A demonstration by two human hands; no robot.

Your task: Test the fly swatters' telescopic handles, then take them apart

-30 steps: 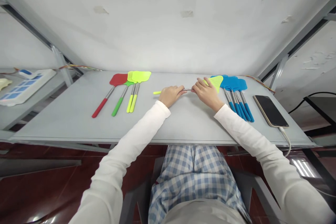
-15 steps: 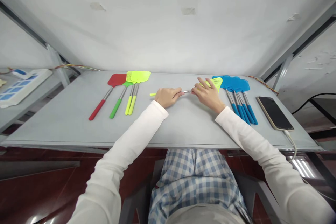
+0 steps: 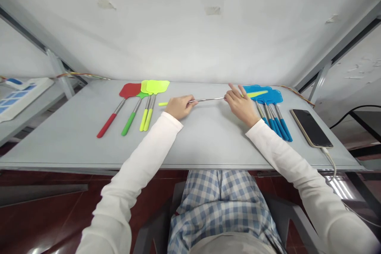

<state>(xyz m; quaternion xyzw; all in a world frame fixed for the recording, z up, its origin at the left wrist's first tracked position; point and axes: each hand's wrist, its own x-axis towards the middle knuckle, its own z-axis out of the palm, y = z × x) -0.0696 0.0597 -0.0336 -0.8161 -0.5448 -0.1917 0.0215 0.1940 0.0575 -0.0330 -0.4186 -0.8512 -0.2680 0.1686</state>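
Between my hands a yellow fly swatter (image 3: 210, 99) is held crosswise above the table, its thin metal rod showing. My left hand (image 3: 179, 107) is closed round the handle end, whose yellow tip pokes out to the left. On the rod near the head, the thumb and fingers of my right hand (image 3: 241, 106) pinch, with other fingers raised. The swatter's head is seen nearly edge-on beyond my right hand, in front of several blue fly swatters (image 3: 272, 96). To the left lie a red fly swatter (image 3: 130, 90), a green one (image 3: 129, 123) and two yellow ones (image 3: 157, 86).
A phone (image 3: 311, 127) with a white charging cable (image 3: 331, 160) lies at the table's right. At the far left a white and blue power strip (image 3: 25, 97) rests on another surface. A pale wall (image 3: 190, 43) rises behind the grey table (image 3: 208, 143).
My hands have moved apart, and a longer stretch of metal rod shows between them. The swatter's head has turned from showing its face to nearly edge-on.
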